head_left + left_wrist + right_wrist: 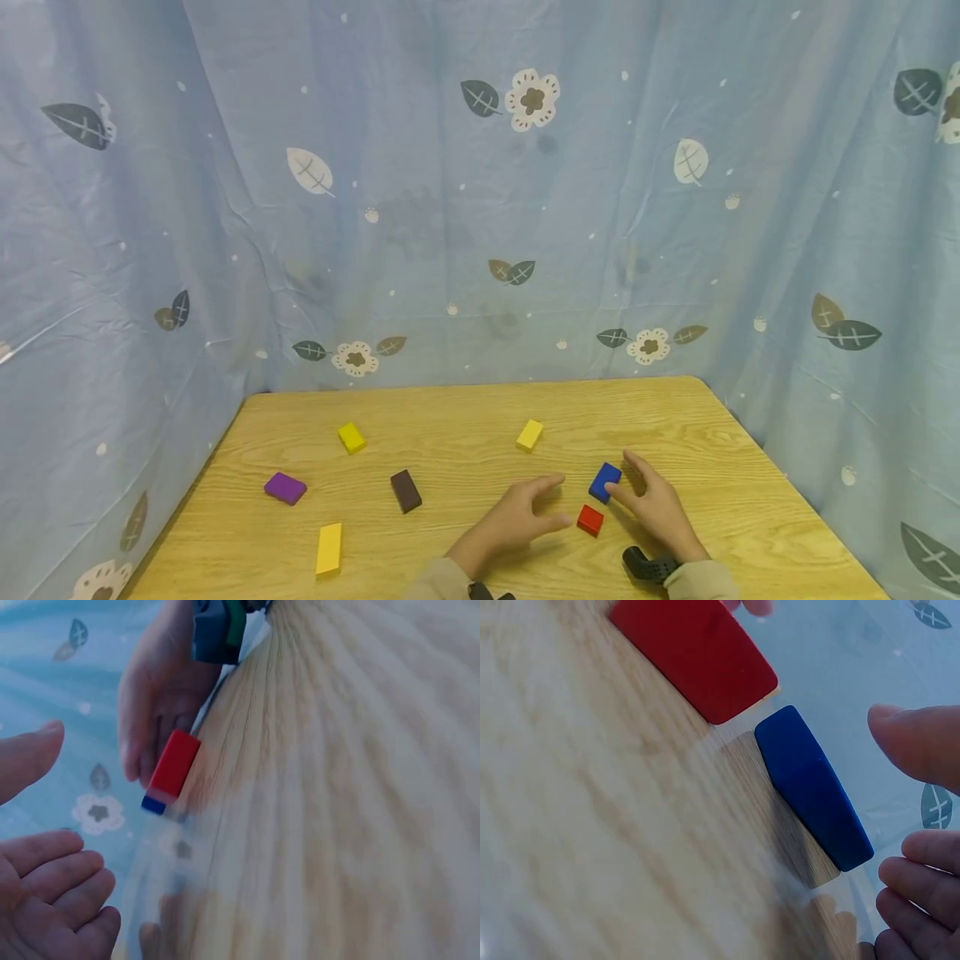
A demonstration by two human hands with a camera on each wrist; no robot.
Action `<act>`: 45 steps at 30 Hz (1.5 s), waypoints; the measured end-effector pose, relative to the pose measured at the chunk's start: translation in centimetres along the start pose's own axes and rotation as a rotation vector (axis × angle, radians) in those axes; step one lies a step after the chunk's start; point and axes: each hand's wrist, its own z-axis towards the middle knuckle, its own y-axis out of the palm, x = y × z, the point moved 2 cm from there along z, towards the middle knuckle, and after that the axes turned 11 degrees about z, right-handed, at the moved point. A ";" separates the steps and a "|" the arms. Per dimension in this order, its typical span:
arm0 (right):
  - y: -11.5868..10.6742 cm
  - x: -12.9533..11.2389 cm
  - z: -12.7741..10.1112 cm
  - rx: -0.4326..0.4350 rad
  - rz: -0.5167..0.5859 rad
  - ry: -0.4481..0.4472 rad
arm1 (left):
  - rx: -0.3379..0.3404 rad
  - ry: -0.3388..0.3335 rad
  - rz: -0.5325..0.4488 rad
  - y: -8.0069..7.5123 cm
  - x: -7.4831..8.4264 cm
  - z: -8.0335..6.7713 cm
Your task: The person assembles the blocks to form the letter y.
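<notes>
A red block [590,521] and a blue block [605,482] lie close together on the wooden table, between my two hands. From the left, my left hand [516,517] reaches toward the red block with thumb and fingers spread, nothing held. My right hand [660,508] is just right of the blue block; its thumb tip overlaps that block in the head view. In the right wrist view, a gap shows between the right fingers [919,881] and the blue block [814,787]. The left wrist view shows the red block [174,765] partly hiding the blue one.
Farther back stands a pale yellow block [529,435]. Toward the left lie a dark brown block [406,491], a bright yellow block [351,437], a purple block [285,488] and a long yellow block [328,550]. A blue patterned curtain [450,208] borders the table [465,417].
</notes>
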 end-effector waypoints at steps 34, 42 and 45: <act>0.7 -0.1 -0.2 -0.023 -0.060 -0.027 | 0.000 0.020 0.162 2.6 1.4 1.5; 0.8 0.0 -0.1 -0.042 -0.063 -0.009 | 0.034 0.037 0.217 2.9 1.4 1.6; 0.8 -0.1 -0.2 -0.043 -0.080 -0.012 | 0.048 0.059 0.255 3.1 1.4 1.6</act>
